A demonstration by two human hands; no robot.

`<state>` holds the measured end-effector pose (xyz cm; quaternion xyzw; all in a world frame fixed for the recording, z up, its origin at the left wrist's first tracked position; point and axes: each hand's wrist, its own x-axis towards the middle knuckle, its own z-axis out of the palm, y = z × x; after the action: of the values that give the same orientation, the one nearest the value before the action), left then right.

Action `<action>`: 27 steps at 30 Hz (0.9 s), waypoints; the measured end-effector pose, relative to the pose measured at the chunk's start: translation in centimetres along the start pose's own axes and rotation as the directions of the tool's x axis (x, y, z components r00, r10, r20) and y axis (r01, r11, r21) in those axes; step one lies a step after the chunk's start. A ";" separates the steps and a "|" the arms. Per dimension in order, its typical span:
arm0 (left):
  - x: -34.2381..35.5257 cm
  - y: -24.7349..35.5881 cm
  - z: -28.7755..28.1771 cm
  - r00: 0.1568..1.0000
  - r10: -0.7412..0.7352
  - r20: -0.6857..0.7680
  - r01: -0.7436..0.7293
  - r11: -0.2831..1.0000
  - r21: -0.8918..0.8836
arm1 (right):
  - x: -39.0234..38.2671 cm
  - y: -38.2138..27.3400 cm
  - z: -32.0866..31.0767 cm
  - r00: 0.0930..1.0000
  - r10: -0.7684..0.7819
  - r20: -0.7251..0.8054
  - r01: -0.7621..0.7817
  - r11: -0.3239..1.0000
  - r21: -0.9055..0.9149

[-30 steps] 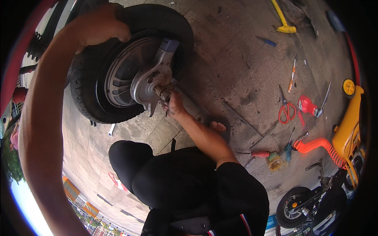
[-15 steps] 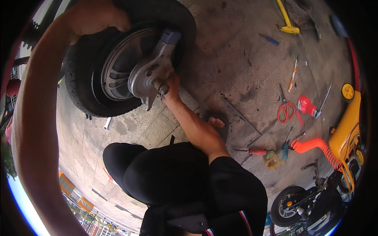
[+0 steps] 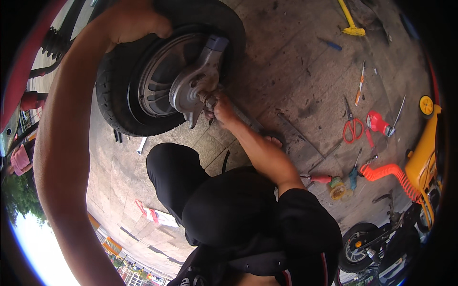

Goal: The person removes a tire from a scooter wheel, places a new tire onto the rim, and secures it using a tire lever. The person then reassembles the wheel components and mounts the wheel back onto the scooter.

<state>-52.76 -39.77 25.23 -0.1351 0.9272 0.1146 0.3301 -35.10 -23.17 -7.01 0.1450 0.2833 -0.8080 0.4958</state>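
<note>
A scooter wheel with a black tyre [image 3: 117, 102] and a grey metal hub [image 3: 157, 78] stands on the pavement at upper left. A silver swing-arm bracket [image 3: 198, 76] covers its axle. My left hand [image 3: 133, 21] grips the top of the tyre, arm stretched up along the left side. My right hand [image 3: 217, 106] is closed around the axle end at the bracket's lower edge; whether it holds a tool is hidden by the fingers. My knees in black trousers [image 3: 191, 186] are bent below the wheel.
Tools lie on the concrete to the right: red-handled scissors [image 3: 352, 125], a red-handled screwdriver [image 3: 320, 178], an orange one [image 3: 360, 90], a yellow-handled tool [image 3: 350, 21]. An orange coiled air hose [image 3: 389, 172] leads to a yellow machine [image 3: 424, 157]. Another small scooter wheel [image 3: 355, 248] sits lower right.
The view has drifted slightly, bringing the wheel a bit higher and closer. My right hand stays at the axle and my left hand stays on the tyre.
</note>
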 end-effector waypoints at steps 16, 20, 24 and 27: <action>0.2 -2.3 2.3 0.982 0.093 -0.162 -0.092 0.996 0.015 | -5.4 -6.8 -2.2 0.987 0.137 0.086 -0.110 0.959 -0.260; 0.0 -2.8 2.4 0.976 0.209 -0.068 -0.201 0.974 0.103 | -9.5 -9.4 0.4 0.948 0.291 0.130 -0.273 0.951 -0.142; -0.6 -2.8 2.7 0.983 0.091 -0.162 -0.093 0.996 -0.007 | -10.9 -13.8 1.4 0.892 0.452 0.003 -0.426 0.843 -0.330; -1.3 -2.5 3.2 0.979 0.073 -0.191 -0.087 0.994 -0.068 | -11.3 -16.2 1.6 0.862 0.506 -0.028 -0.473 0.785 -0.400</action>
<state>-49.16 -40.90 23.33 -0.1203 0.9538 0.1499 0.2308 -44.05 -10.41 5.15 0.0783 0.3721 -0.5830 0.7180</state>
